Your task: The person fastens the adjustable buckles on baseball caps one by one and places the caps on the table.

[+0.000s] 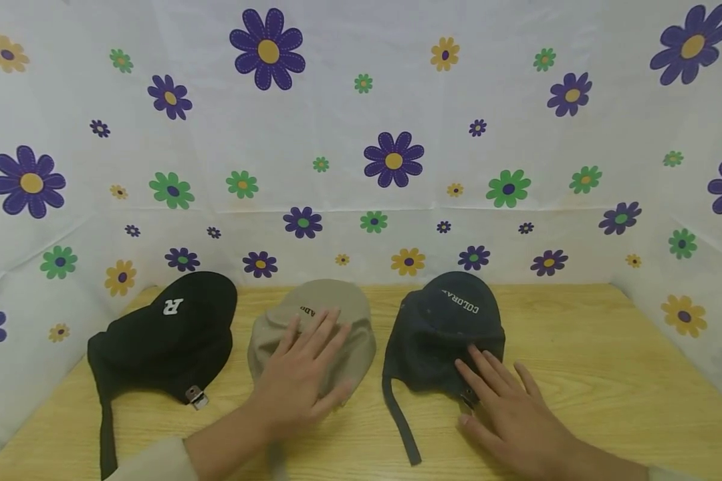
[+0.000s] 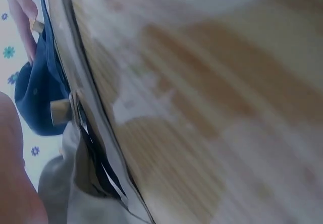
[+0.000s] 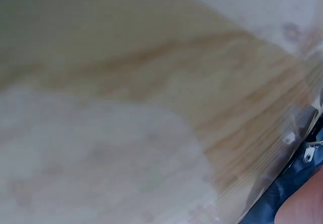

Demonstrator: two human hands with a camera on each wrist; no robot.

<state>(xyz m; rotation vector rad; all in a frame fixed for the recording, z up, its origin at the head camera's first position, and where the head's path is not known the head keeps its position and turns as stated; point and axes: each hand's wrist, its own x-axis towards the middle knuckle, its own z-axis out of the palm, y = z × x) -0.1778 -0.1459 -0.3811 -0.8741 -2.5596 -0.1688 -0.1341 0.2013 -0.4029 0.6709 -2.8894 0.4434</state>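
Three caps lie in a row on the wooden table (image 1: 577, 374). My left hand (image 1: 303, 374) rests with outstretched fingers on the beige cap (image 1: 331, 297) in the middle, covering part of its dark lettering. On the right, the fingers of my right hand (image 1: 511, 414) touch the lower part of the navy cap (image 1: 439, 347), beside its metal buckle (image 1: 468, 399). White letters mark the navy cap's front, and its strap (image 1: 403, 427) trails toward me. The black cap (image 1: 186, 334) with a white R lies at the left, with neither hand on it.
A white cloth (image 1: 331, 120) printed with purple, green and yellow flowers hangs behind the table and along both sides. The black cap's long strap (image 1: 106, 427) reaches toward the front edge, and its metal buckle (image 1: 196, 397) lies at its lower right.
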